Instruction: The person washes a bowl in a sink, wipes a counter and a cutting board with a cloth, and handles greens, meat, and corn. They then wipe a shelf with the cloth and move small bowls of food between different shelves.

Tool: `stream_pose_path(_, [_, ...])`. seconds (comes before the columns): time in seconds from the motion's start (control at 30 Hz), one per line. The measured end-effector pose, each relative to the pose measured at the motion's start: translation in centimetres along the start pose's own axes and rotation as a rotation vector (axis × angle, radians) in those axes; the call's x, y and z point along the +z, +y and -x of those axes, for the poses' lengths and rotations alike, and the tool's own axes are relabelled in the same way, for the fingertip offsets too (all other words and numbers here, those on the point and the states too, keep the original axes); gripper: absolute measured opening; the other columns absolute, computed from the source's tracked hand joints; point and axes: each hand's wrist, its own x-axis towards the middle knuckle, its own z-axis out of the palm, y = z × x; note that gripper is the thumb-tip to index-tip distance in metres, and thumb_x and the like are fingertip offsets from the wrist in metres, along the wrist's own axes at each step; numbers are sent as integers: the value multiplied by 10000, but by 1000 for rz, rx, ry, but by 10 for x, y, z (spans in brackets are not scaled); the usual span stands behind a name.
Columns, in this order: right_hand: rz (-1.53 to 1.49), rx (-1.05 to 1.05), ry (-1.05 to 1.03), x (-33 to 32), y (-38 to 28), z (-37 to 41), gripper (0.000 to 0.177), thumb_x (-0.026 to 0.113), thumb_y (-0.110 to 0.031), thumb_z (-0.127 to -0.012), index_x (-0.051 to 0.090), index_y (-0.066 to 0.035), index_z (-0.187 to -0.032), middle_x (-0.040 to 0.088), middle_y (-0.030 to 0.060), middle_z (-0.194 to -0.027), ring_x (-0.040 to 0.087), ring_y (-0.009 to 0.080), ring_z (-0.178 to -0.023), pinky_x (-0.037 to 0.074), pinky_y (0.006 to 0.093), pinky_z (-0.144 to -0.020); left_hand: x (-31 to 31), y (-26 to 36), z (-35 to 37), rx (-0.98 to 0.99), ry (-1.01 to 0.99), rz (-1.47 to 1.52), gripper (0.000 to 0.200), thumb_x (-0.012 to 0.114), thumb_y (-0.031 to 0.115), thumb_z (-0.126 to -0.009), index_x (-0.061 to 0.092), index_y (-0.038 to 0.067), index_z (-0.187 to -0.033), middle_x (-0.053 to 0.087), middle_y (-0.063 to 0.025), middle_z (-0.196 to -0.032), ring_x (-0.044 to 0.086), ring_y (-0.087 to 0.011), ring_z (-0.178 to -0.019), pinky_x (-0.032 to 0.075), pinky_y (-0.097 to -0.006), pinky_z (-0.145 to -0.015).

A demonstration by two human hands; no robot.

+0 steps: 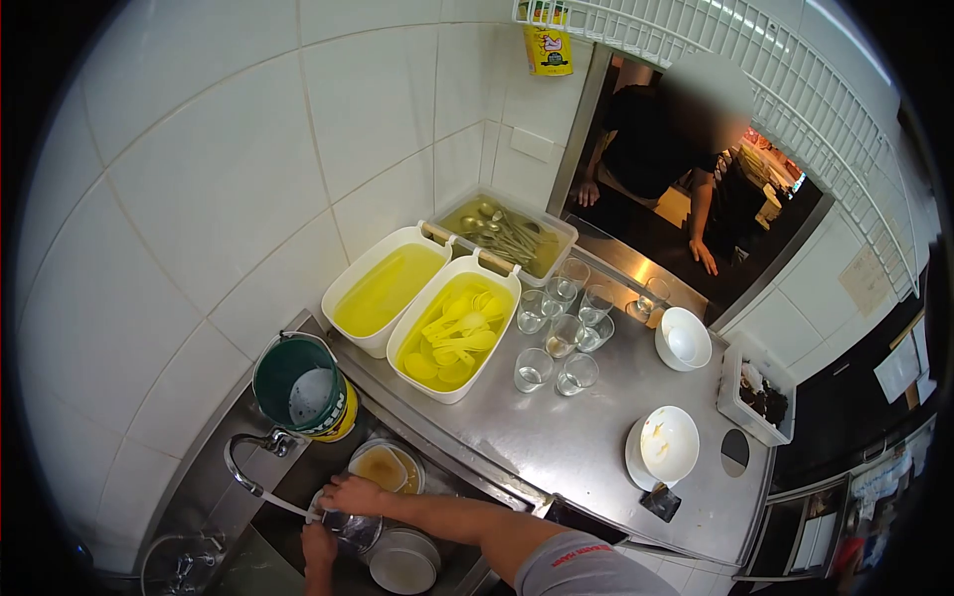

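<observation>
Under the tap (250, 485), a clear glass (360, 533) is held over the sink. My right hand (351, 496) reaches across from the right, fingers closed over the glass's upper side. Below it, my left hand (318, 543) has its fingers curled at the glass's left end, partly hidden. A pale stream of water (288, 506) falls from the tap to my hands. Close by in the sink are a stack of white plates (404, 563) and a bowl with brownish liquid (383, 469) set on another dish.
A green bucket (288, 387) with sudsy water stands behind the sink. White tubs (383, 343) hold yellow liquid, one with spoons (462, 333). Cutlery soaks in a clear tub (502, 230). Several glasses (533, 369) and white bowls (669, 444) stand on the counter. A person (656, 144) leans at the hatch.
</observation>
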Motion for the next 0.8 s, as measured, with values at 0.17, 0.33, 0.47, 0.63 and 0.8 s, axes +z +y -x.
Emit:
stream_pose_path(0.17, [-267, 429, 69, -3, 3, 29, 279, 605, -249, -822, 528, -79, -1028, 623, 148, -951, 640, 352, -909, 536, 439, -712, -10, 7, 6, -55, 136, 116, 190, 573, 61, -805, 596, -109, -888, 607, -319, -832, 570, -527, -790, 451, -570, -724])
stream_pose_path(0.33, [-535, 918, -1, 9, -18, 56, 410, 594, -332, -880, 506, -52, -1167, 638, 219, -1023, 632, 415, -900, 502, 490, -777, 3, 5, 23, -174, 177, 205, 223, 558, 48, -807, 597, -120, -948, 618, -326, -909, 565, -542, -874, 458, -523, -791])
stream_pose_path(0.47, [-671, 1253, 133, 71, -46, 61, 465, 567, -347, -902, 488, -50, -1252, 648, 237, -999, 628, 426, -914, 486, 499, -815, 44, 11, 29, -465, 447, 648, 291, 540, 43, -814, 589, -138, -1037, 638, -298, -994, 617, -449, -927, 475, -463, -834])
stream_pose_path(0.63, [-584, 941, 3, 42, -18, 53, 477, 586, -301, -878, 475, -41, -1262, 651, 222, -1007, 630, 420, -916, 492, 493, -800, 101, -37, 29, -537, 393, 1063, 388, 576, 48, -765, 563, -141, -1104, 648, -250, -1021, 647, -327, -899, 506, -427, -823])
stream_pose_path(0.8, [-275, 274, -327, -16, -4, 31, 314, 583, -144, -805, 525, -95, -1110, 641, 160, -963, 646, 364, -880, 524, 455, -704, 2, 1, 26, -50, 139, 372, 402, 644, 128, -728, 609, -45, -1089, 680, -244, -927, 677, -370, -853, 523, -473, -756])
